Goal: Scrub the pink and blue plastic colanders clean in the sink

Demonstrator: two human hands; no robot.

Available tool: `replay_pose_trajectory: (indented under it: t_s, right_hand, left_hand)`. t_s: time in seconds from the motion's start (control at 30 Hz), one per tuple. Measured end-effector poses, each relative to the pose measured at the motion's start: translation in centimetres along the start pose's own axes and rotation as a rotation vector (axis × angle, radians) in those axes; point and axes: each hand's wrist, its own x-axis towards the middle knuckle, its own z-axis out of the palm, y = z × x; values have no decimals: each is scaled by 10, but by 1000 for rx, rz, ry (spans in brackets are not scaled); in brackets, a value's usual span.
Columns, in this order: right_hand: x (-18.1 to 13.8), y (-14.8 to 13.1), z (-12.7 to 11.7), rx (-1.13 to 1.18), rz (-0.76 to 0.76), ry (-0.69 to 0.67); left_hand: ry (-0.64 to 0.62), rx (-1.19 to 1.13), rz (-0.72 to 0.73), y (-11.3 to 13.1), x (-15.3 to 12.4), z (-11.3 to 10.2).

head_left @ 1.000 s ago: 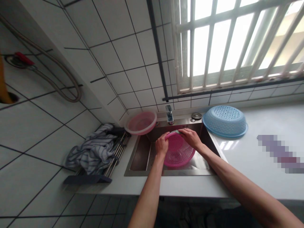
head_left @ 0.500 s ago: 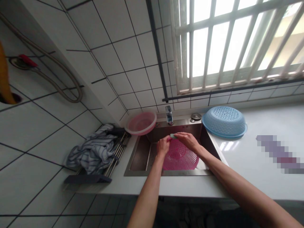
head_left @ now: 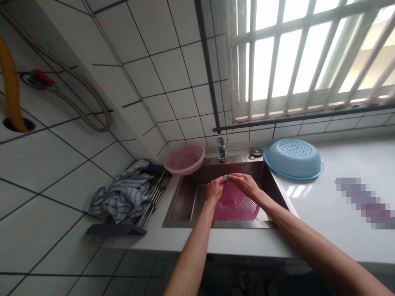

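Note:
A pink plastic colander (head_left: 235, 209) is tilted up inside the steel sink (head_left: 182, 209), its holed side facing me. My left hand (head_left: 215, 190) is closed on the colander's upper left rim. My right hand (head_left: 245, 183) is closed too, pinching a small pale green scrubbing pad (head_left: 226, 178) against the top of that rim, close to the left fingers. Most of the pad is hidden under the right fingers. Something white shows in the sink at the colander's lower right.
Behind the sink stands a faucet (head_left: 221, 149), with a metal drain strainer (head_left: 256, 152) to its right. A pink basin (head_left: 185, 159) rests at the back left corner, a blue basket (head_left: 294, 159) upside down on the right counter. A striped cloth (head_left: 123, 193) lies over a rack (head_left: 151, 200).
Both hands have shifted slightly along the colander's rim, and less of the green pad shows now. The whole view has moved a little.

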Motion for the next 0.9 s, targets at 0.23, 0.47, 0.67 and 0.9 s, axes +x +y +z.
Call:
replay_pose_trajectory:
  t_s: [0.23, 0.47, 0.67, 0.9]
  right_hand:
    - [-12, 28, -17, -72, 246, 139]
    - [-4, 1, 5, -36, 9, 6]
    - [-11, 34, -14, -19, 250, 160]
    - [-12, 21, -2, -40, 86, 127]
  left_hand:
    - [151, 70, -188, -18, 5, -18]
    - [15, 105, 13, -4, 1, 0]
    - [260, 3, -141, -25, 4, -16]
    - [155, 18, 55, -12, 5, 0]
